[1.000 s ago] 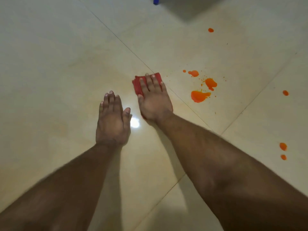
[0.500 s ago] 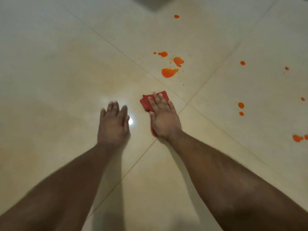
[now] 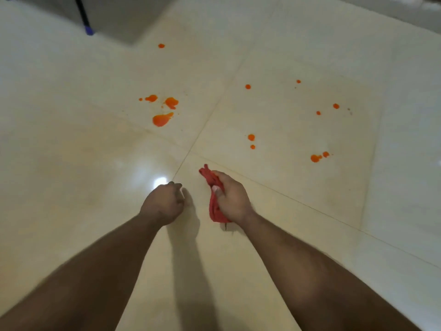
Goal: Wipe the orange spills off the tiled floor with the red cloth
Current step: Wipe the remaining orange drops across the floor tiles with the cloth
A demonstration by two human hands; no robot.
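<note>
My right hand (image 3: 230,198) grips the crumpled red cloth (image 3: 213,201), bunched and hanging from the fist just above the cream tiled floor (image 3: 71,139). My left hand (image 3: 164,201) is curled with its fingertips near the floor, holding nothing. The biggest orange spill (image 3: 162,119) lies ahead and to the left, with two smaller blotches (image 3: 171,102) behind it. Several small orange drops (image 3: 251,137) are scattered ahead to the right, and a pair of blobs (image 3: 316,158) lies further right.
A dark pole with a blue tip (image 3: 88,31) stands at the far left beside a grey shadowed area. Grout lines cross just ahead of my hands. A bright light glare (image 3: 160,181) shines on the tile next to my left hand.
My right hand has gone from pressing the flat cloth on the floor to bunching it in a fist and lifting it. My left hand has curled up off the floor. The view has pulled back.
</note>
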